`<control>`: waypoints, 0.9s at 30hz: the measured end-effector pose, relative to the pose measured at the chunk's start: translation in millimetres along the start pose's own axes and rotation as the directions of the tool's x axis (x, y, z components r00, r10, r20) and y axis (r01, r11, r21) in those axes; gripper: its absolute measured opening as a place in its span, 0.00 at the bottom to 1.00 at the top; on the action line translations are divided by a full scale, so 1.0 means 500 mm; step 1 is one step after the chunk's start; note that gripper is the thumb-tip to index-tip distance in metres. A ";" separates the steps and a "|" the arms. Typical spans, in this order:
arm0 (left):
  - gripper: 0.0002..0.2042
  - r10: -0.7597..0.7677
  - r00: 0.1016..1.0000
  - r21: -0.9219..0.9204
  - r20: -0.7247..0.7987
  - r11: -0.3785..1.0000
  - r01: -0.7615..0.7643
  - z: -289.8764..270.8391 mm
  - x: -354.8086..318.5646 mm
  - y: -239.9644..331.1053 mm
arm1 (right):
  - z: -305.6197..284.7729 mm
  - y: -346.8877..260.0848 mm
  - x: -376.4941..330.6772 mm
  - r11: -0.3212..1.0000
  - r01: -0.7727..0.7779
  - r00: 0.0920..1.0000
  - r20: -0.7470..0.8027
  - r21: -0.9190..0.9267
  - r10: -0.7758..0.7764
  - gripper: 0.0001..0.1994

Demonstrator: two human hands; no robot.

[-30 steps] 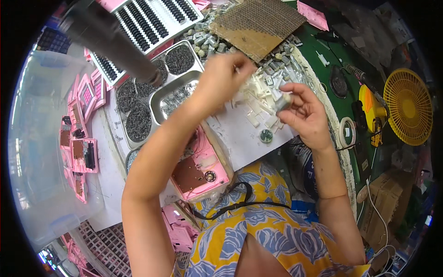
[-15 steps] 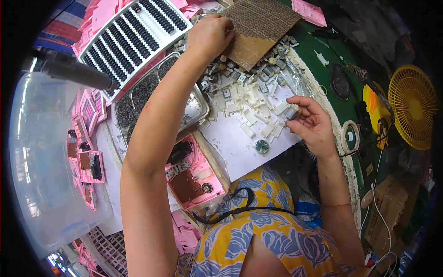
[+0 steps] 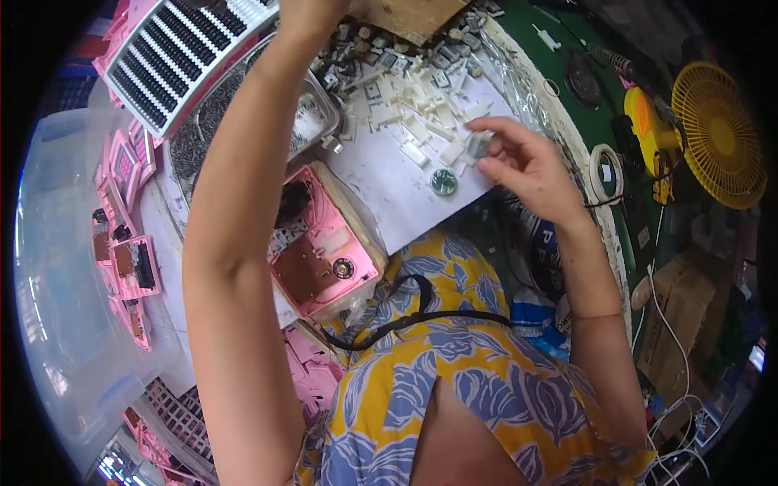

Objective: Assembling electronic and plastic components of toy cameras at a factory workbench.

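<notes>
My right hand (image 3: pixel 531 166) pinches a small grey motor (image 3: pixel 480 145) between thumb and fingers, over the near edge of a white work sheet (image 3: pixel 381 194). A pile of white plastic brackets (image 3: pixel 413 109) lies beside it, with several more small grey motors (image 3: pixel 442 78) behind. Below the held motor is a round green disc (image 3: pixel 443 182). My left arm stretches far forward, and my left hand (image 3: pixel 314 11) is cut off by the top edge, its fingers out of sight. Near that hand is a brown cardboard piece (image 3: pixel 409 18).
A pink housing (image 3: pixel 366 257) with wires stands near my lap. Left of my arm are a metal tray of dark small parts (image 3: pixel 207 113), a white rack with black rows (image 3: pixel 174 61), pink parts (image 3: pixel 134 263) and a clear bin (image 3: pixel 61 267). A yellow fan (image 3: pixel 719 134) stands right.
The view has tilted, so most things sit higher in the picture. My left hand has reached farther forward, partly out of view. My right hand still holds the motor, now nearer the green disc.
</notes>
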State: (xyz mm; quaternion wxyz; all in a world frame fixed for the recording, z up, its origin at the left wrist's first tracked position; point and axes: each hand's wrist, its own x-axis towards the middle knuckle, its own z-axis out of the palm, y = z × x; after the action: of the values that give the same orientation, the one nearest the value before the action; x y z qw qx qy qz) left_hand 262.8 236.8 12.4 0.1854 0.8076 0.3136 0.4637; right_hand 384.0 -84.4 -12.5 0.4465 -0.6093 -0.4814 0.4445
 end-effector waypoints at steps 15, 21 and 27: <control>0.06 -0.400 0.736 -0.456 0.546 0.595 0.662 -0.379 -0.491 0.218 | 0.084 0.000 0.028 0.701 0.277 0.961 0.195 -0.657 -0.197 0.18; 0.09 -0.527 0.665 -0.523 0.529 0.414 0.745 -0.355 -0.551 0.256 | 0.097 -0.044 0.013 0.960 0.007 0.992 0.121 -0.280 0.028 0.21; 0.16 -0.578 0.704 -0.578 0.413 0.430 0.693 -0.336 -0.578 0.259 | 0.237 -0.066 -0.034 0.866 -0.189 0.933 0.359 0.463 0.011 0.24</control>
State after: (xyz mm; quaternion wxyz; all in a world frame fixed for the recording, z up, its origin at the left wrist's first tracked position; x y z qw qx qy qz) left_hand 52.8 -52.8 -9.6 0.6600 0.5273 0.3795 0.3773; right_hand 260.3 -83.0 -2.9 0.4709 -0.4131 -0.3907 0.6745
